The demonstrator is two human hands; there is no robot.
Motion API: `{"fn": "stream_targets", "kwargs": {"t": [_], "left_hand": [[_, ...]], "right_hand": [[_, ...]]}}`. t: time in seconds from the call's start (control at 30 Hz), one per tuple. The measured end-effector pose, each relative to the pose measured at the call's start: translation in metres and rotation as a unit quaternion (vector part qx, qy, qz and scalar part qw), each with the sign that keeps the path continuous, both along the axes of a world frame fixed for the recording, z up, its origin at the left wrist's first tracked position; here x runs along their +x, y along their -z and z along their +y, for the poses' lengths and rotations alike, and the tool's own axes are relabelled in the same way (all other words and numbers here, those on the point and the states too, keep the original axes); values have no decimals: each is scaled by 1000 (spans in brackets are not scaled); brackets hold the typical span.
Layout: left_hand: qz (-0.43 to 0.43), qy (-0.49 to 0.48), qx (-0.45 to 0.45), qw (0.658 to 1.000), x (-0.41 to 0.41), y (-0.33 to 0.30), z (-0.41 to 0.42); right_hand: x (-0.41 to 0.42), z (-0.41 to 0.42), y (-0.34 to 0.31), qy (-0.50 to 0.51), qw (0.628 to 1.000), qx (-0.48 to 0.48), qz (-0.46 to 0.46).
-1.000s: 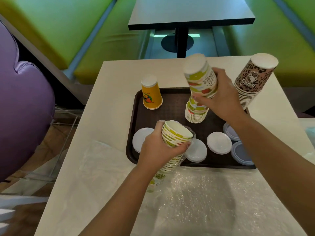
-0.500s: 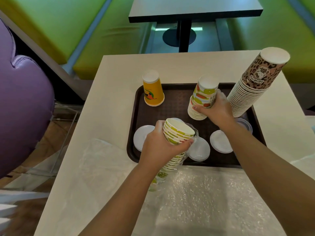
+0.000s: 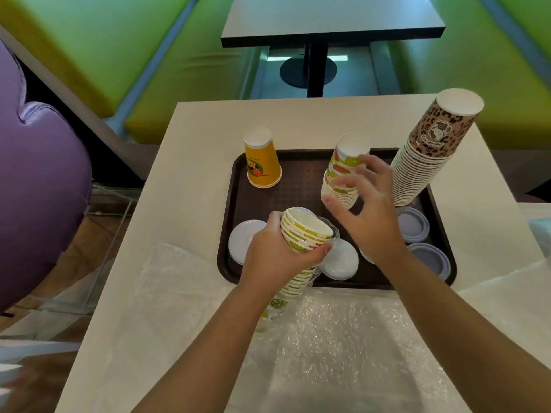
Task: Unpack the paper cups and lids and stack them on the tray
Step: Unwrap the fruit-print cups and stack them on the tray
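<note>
The left hand (image 3: 269, 257) is wrapped round a sleeve of cups (image 3: 301, 236), fingers curled under the rims and thumb over the far side. The paper cups are nested tight, open mouths tilted up toward the camera, with green and yellow fruit print down the sides. The lower end of the sleeve sits in crinkled clear plastic wrap (image 3: 337, 338) that spreads glossy over the near part of the pale table (image 3: 190, 162).

The right hand (image 3: 366, 213) hangs above the tray (image 3: 235, 174) with fingers spread and loosely bent, holding nothing. Its fingertips are just beside the fruit-print stack (image 3: 346, 171), which stands upside down, flat white base on top, ribbed rims at the bottom; I cannot tell if they touch it.

The tray is a dark brown rectangle with rounded corners and a fine textured floor. At its far left stands a single orange cup (image 3: 262, 162), inverted, a smooth tapered cone. At the far right a tall leopard-print stack (image 3: 429, 156) leans outward. Round white lids (image 3: 243, 239) lie flat at the near left, another white lid (image 3: 343, 260) sits near the middle, and bluish lids (image 3: 414, 225) lie at the right.
</note>
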State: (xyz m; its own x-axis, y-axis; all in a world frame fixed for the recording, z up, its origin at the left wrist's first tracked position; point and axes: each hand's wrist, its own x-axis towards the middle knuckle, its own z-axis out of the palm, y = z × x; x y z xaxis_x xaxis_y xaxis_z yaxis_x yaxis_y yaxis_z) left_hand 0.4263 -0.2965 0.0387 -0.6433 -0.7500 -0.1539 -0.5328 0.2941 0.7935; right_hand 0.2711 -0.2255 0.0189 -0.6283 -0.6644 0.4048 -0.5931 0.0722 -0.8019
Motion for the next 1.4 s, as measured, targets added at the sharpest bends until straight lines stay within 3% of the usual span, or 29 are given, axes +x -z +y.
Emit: {"fn": "stream_targets", "kwargs": {"t": [0.17, 0.27, 0.47, 0.6, 0.7, 0.87, 0.97, 1.07, 1.2, 1.4], "left_hand": [[7, 32, -3, 999, 0, -4, 7], [6, 46, -12, 999, 0, -3, 9], [7, 72, -4, 997, 3, -5, 13], [15, 68, 6, 998, 5, -4, 12], [17, 61, 9, 998, 6, -4, 11], [23, 75, 8, 997, 5, -4, 12], [16, 79, -1, 997, 3, -2, 12], [20, 65, -1, 998, 2, -1, 10], [19, 44, 1, 999, 2, 1, 4], [11, 44, 12, 999, 2, 2, 1]], "right_hand": [[13, 14, -18, -219, 958, 161, -92], [14, 18, -19, -244, 938, 222, -110], [12, 25, -25, -239, 934, 223, -141], [5, 26, -29, -205, 948, 153, -188], [-3, 27, -35, -240, 935, 144, -217], [-18, 29, -57, -340, 903, 260, -29], [-21, 24, -66, -312, 879, 332, 143], [-23, 17, -67, -284, 870, 316, 250], [-42, 13, -73, -238, 895, 244, 287], [-54, -11, -61, -85, 985, 51, 144]]}}
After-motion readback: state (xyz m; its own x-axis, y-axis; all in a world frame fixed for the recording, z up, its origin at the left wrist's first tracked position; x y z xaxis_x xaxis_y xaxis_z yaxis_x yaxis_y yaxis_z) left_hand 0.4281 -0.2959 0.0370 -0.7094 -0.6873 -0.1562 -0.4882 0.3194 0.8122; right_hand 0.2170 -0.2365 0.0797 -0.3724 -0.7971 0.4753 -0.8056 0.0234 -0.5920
